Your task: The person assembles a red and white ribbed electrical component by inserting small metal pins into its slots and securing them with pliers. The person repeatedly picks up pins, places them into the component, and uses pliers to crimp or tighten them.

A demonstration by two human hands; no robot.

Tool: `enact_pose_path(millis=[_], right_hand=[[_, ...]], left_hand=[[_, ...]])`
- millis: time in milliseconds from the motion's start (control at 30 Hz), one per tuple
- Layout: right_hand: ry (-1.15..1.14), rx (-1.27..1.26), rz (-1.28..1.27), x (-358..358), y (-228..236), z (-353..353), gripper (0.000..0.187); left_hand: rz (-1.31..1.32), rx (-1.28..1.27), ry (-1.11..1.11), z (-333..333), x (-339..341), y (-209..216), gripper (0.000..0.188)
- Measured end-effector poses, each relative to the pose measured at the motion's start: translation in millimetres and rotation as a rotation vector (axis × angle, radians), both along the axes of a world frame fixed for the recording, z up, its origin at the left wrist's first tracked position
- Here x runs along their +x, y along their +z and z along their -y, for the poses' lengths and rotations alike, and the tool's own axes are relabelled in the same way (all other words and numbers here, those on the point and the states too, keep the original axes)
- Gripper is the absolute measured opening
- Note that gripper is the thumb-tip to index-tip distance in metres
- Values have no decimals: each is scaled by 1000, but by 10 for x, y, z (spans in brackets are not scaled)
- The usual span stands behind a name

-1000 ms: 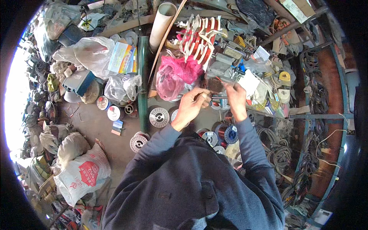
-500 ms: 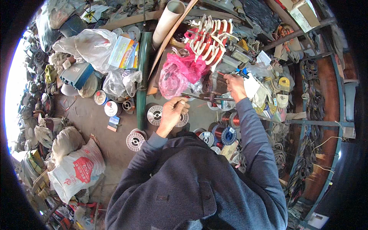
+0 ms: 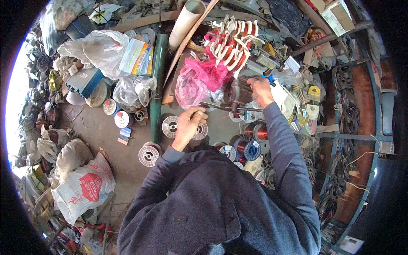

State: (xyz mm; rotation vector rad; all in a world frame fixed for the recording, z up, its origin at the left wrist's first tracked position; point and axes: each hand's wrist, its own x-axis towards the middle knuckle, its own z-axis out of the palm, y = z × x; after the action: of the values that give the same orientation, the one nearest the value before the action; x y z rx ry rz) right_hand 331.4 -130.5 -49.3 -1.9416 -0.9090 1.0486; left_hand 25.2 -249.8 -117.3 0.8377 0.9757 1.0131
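My left hand [image 3: 188, 124] is closed, thumb and fingers pinched together beside the left end of a dark metal bar [image 3: 225, 108]. Anything held in that pinch is too thin or hidden to make out. Farther right, my right hand [image 3: 260, 90] is curled beyond the bar, with a short dark piece and a bit of blue by its fingers; its grip is mostly hidden. Just past the hands lies a pink plastic bag [image 3: 190, 87]. Behind it stands a row of red wire coils [image 3: 233, 46] with white curved holders. Wire spools [image 3: 171, 126] sit beneath my left hand.
A dark green tube [image 3: 159, 89] and a pale pipe [image 3: 187, 21] lie left of the coils. Another spool [image 3: 148, 156] is near my left forearm, and a blue-flanged spool [image 3: 252, 149] by my right. Cable bundles [image 3: 346, 106] hang at the right; a white sack [image 3: 85, 187] sits lower left.
My right hand has shifted slightly up and left, its fingers curling further in. My left hand stays pinched, nearly in place. The view has shifted a little.
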Motion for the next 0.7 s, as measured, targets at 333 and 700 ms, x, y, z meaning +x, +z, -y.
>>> enact_pose_path(millis=[333, 700], right_hand=[[34, -44, -12, 79, -32, -145, 12], [-6, -35, 9, -75, -213, -93, 11]], left_hand=[[12, 8, 16, 19, -64, -58, 22], [-12, 3, 24, 15, -131, -139, 22]])
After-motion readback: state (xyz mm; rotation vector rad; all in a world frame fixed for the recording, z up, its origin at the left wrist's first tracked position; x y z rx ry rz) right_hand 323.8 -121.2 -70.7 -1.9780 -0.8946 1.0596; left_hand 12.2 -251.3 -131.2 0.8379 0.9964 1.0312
